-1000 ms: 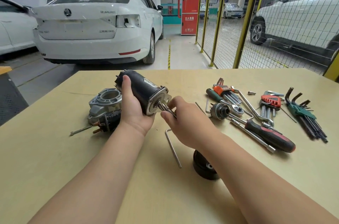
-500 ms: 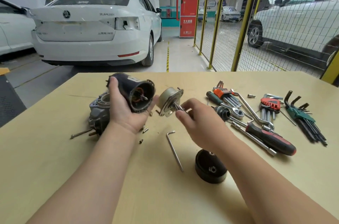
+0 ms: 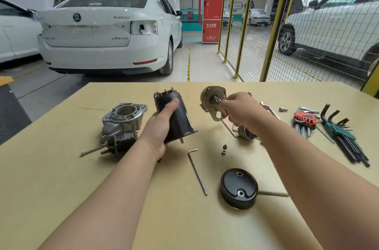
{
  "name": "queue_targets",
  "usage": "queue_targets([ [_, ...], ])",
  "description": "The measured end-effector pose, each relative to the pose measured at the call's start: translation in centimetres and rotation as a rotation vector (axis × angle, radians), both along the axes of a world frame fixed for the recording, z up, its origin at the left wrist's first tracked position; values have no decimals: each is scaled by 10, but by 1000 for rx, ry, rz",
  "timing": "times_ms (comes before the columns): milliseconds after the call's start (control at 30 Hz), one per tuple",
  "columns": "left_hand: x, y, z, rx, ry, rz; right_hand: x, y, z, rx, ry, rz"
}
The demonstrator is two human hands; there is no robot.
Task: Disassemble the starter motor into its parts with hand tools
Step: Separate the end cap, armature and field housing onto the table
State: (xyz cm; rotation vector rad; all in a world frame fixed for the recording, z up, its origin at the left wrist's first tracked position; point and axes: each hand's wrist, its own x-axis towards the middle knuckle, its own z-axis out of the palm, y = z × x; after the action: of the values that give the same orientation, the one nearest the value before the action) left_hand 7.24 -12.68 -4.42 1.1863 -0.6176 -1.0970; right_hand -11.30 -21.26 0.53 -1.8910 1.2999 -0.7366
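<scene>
Two hands are busy: left hand (image 3: pixel 162 126) wraps round the black motor housing (image 3: pixel 182 120), tilted and low over the table (image 3: pixel 61 188). Right hand (image 3: pixel 244 110) pinches the round metal plate (image 3: pixel 212 96) by its short shaft only, held up, apart from the housing on its right. Main risk is that thin pinch: the plate hangs off-centre, so it could swing or slip and drop onto the tools under the hand. With the housing tilted, anything loose inside could slide out; inside not visible, cannot tell. Two small nuts (image 3: pixel 224 151) lie loose by the hex key (image 3: pixel 196 169), so a forearm sweep could roll them away. Aluminium nose housing (image 3: pixel 123 118) and black end cap (image 3: pixel 239 188) sit safely on the table.
</scene>
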Motion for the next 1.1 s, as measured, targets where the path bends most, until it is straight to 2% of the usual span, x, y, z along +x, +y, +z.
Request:
queue_targets([
  [67, -2, 0, -2, 10, -180, 27, 8, -8, 10, 78, -6, 29],
  [133, -6, 0, -5, 24, -291, 55, 17, -16, 21, 132, -105, -9],
  [200, -10, 0, -7, 31, -351, 67, 26, -25, 34, 117, -206, -61],
  [233, -11, 0, -8, 32, -383, 72, 31, -29, 39, 70, -199, -69],
  [333, -13, 1, -9, 29, -439, 106, 41, -41, 35, -184, 123, -50],
  [400, -14, 2, -8, 28, -458, 120, 40, -42, 16, -279, 332, -28],
  [500, -15, 2, -7, 43, -426, 134, 33, -39, -22, -258, 496, 40],
  [633, -11, -1, -6, 167, -275, 105, 30, -38, -50, -428, 672, 30],
  [700, -8, -3, -5, 236, -264, 74, 34, -33, -51, -460, 674, 35],
  [867, -4, -7, -3, 269, -437, 47, 46, -17, -50, -405, 592, 108],
  [1000, -4, -9, -1, 281, -439, 33, 28, -7, -42, -296, 317, 94],
  [1100, -2, -9, -1, 305, -462, 26, 6, 7, -38, -336, 274, 82],
])
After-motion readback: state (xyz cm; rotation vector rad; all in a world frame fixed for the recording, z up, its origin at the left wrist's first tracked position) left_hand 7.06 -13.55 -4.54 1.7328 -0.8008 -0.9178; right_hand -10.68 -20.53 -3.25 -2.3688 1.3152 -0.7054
